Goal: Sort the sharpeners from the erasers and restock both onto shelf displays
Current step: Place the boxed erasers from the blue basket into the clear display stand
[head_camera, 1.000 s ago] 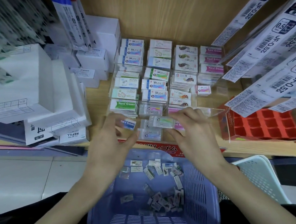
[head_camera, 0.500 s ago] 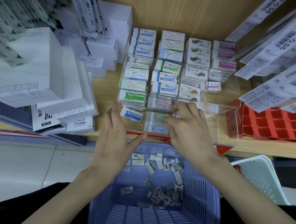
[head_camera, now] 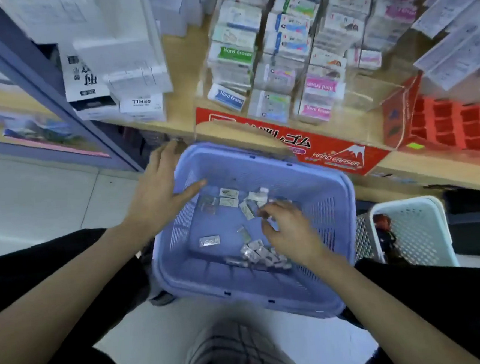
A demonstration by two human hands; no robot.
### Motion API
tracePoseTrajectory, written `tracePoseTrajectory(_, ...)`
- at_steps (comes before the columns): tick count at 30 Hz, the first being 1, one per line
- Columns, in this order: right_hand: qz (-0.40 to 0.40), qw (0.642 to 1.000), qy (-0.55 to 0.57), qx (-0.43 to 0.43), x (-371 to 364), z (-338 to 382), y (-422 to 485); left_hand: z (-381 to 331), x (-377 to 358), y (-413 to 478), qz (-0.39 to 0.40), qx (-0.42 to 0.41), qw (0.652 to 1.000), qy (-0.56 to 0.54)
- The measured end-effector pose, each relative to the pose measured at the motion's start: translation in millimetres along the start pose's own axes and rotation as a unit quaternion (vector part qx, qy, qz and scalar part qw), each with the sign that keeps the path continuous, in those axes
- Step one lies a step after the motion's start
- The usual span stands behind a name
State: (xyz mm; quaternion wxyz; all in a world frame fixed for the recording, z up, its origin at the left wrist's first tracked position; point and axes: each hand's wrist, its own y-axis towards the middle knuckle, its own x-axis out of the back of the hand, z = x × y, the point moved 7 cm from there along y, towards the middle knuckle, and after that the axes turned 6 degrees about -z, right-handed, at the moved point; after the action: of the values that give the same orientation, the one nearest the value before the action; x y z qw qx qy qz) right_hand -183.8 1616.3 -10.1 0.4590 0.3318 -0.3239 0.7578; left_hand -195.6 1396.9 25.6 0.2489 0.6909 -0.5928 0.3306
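Both hands have dropped from the eraser display [head_camera: 235, 52] on the shelf [head_camera: 180, 80] to the blue basket [head_camera: 345, 203] below it. Left hand [head_camera: 154, 193]: fingers straight and spread, palm over the basket's left rim, thumb reaching inside. Right hand [head_camera: 289, 231]: inside the basket, fingers curled among the small wrapped packets [head_camera: 255, 251] on its floor; blur keeps me from telling whether they pinch one. Boxed erasers stand in stacked rows on the shelf.
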Motion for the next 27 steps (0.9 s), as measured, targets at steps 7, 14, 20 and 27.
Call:
tracePoseTrajectory(7,0.251,0.939,0.018,-0.235,-144.1,-150.7,-29.2,63.3,-59.8,-49.1,0.055,0.017,0.996,0.063)
tracePoseTrajectory(14,0.269,0.947,-0.058,-0.164,-177.3,-164.5,-49.8,66.7,-57.9,-49.4,-0.014,0.0,0.997,0.082)
tracePoseTrajectory(20,0.294,0.935,-0.166,-0.11,-195.2,-172.2,-32.5,69.3,-60.9,-50.6,-0.017,0.01,0.996,0.082)
tracePoseTrajectory(27,0.271,0.955,-0.089,-0.086,-205.5,-155.5,-27.6,70.5,-55.5,-45.8,-0.022,0.021,0.996,0.086)
